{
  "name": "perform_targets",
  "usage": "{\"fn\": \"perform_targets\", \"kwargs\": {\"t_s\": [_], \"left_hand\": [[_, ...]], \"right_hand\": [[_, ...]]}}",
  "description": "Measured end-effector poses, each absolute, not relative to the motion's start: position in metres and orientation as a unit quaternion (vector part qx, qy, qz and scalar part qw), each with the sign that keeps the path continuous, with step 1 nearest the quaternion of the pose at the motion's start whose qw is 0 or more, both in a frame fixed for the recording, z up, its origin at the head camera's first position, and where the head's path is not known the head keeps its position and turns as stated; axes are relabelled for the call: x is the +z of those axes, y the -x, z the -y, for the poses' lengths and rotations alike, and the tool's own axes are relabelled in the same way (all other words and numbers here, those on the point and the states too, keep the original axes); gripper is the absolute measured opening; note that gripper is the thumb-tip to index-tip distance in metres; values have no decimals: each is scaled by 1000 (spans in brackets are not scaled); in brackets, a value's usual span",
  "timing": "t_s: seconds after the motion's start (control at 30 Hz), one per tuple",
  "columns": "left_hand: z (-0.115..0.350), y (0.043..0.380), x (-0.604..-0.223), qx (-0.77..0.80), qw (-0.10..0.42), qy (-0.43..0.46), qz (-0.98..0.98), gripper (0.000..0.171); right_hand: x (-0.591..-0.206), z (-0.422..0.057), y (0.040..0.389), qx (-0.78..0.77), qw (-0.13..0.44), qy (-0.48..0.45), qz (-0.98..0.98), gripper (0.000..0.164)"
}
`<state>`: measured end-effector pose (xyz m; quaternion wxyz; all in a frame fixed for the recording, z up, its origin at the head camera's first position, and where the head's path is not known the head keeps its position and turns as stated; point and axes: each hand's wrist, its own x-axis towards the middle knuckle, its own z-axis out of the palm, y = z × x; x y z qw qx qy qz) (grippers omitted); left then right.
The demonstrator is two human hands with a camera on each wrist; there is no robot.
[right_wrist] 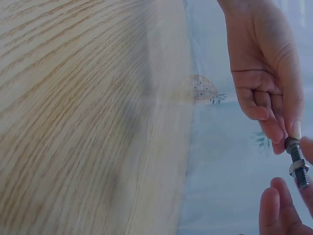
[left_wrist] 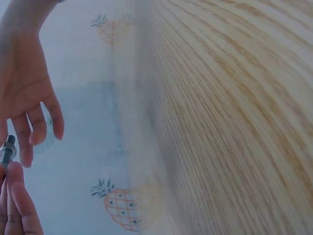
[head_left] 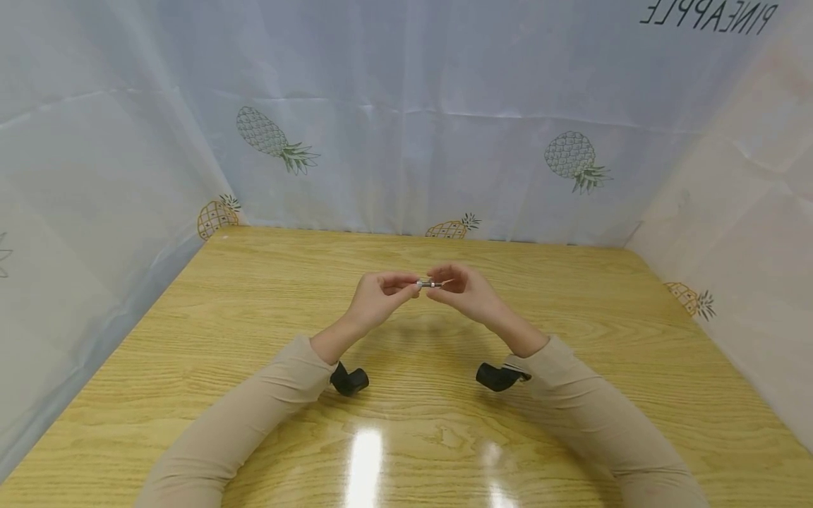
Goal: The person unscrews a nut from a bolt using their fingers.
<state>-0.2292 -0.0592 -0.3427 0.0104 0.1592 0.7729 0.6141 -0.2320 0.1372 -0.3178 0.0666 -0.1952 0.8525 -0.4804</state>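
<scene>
A metal bolt [head_left: 425, 284] with a hex nut [right_wrist: 298, 168] on its thread is held up above the table, lying nearly level in the head view. My left hand [head_left: 375, 300] pinches the bolt's head end between thumb and fingertips. My right hand [head_left: 470, 291] is around the threaded end, thumb below and fingers above, with a gap showing between them and the nut. In the left wrist view the right hand's fingers [left_wrist: 34, 125] spread loosely beside the bolt's tip. The right wrist view crops much of the right hand.
Below the hands is a wood-grain table [head_left: 254, 296] with bright reflections near its front. White curtains [head_left: 406, 162] with pineapple prints enclose its back and sides. A black wrist mount [head_left: 351, 381] sits at the left cuff, and another black mount [head_left: 497, 377] at the right cuff.
</scene>
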Motion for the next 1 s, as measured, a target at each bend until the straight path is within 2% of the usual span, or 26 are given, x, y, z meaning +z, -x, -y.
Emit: {"fn": "perform_targets", "kwargs": {"t_s": [0.33,0.53,0.83,1.0], "left_hand": [[59,230,-343,609,13,-157,-778,24],[59,229,-342,616,13,-158,-772,24],[59,229,-342,610,15,-157,-776,24],[59,229,-342,620,13,-167,-766,25]], "right_hand": [[-317,-137,231,-480,72,205,-850,26],[-318,-138,232,-490,74,200,-845,36],[-317,-138,232,-484,78,194,-849,30],[-317,-139,232,-486,64,194,-850,36]]}}
